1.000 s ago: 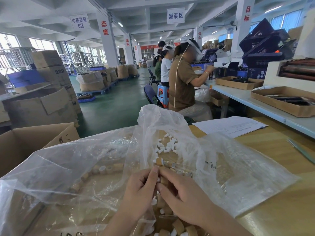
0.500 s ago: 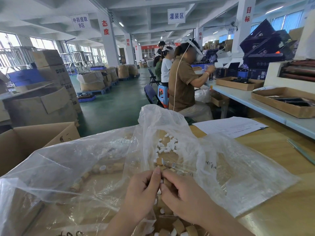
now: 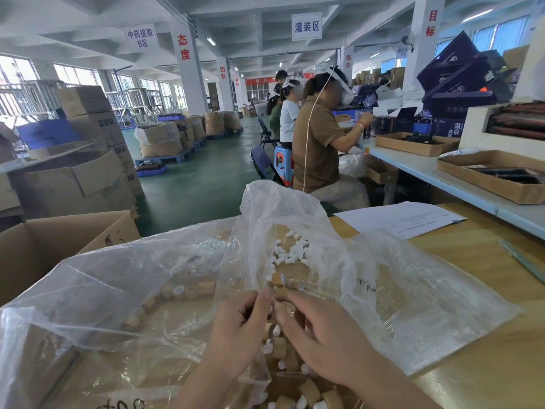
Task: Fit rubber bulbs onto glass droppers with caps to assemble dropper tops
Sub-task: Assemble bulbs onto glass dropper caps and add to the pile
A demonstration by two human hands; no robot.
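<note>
My left hand (image 3: 240,323) and my right hand (image 3: 323,335) meet fingertip to fingertip over the wooden table. Between them they pinch one small piece, a tan cap (image 3: 281,294) with a white bulb, mostly hidden by my fingers. Loose white rubber bulbs (image 3: 290,250) lie in a heap inside a clear plastic bag (image 3: 295,208). Glass droppers with tan caps (image 3: 290,283) lie just beyond my fingertips. More tan caps and bulbs (image 3: 309,392) sit below my hands.
A second clear bag (image 3: 103,290) holding tan caps covers the left of the table. An open cardboard box (image 3: 59,240) stands at the left. A paper sheet (image 3: 401,218) lies far right. Seated people work at a long bench (image 3: 418,166) beyond.
My hands have stayed together in nearly the same place; the fingertips shifted slightly around the small piece between them.
</note>
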